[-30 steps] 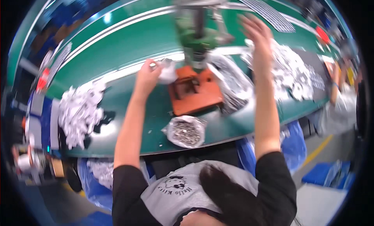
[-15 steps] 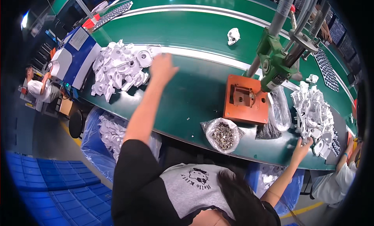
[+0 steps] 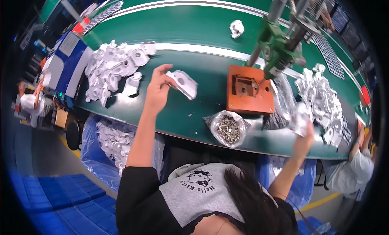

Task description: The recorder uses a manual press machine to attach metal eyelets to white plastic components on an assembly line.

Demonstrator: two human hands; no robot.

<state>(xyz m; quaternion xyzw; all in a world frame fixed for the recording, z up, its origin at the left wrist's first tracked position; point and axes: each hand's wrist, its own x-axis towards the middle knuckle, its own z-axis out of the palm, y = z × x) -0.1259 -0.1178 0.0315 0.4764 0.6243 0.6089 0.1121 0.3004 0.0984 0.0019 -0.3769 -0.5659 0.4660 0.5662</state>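
Note:
My left hand [image 3: 159, 87] pinches a white plastic part [image 3: 184, 84] with a round opening, held above the green bench to the right of a heap of similar white parts [image 3: 115, 67]. On the other side, my right hand [image 3: 306, 136] grips another white plastic part [image 3: 300, 119], smeared by motion, beside the right-hand heap of white parts [image 3: 320, 93]. Between my hands stands a green press [image 3: 279, 53] over an orange fixture block [image 3: 250, 91]. In front of the block sits an open plastic bag of small metal pieces [image 3: 228, 129].
Lined blue bins with white parts stand below the bench edge, one at left [image 3: 115, 148]. A blue-and-white machine [image 3: 67, 63] flanks the left heap. A single white part [image 3: 236, 29] lies on the green belt [image 3: 186, 26]. Other people work at both sides.
My left hand has come back from the left heap with a white part in it. My right hand has lifted a white part and moved it left, away from the right heap.

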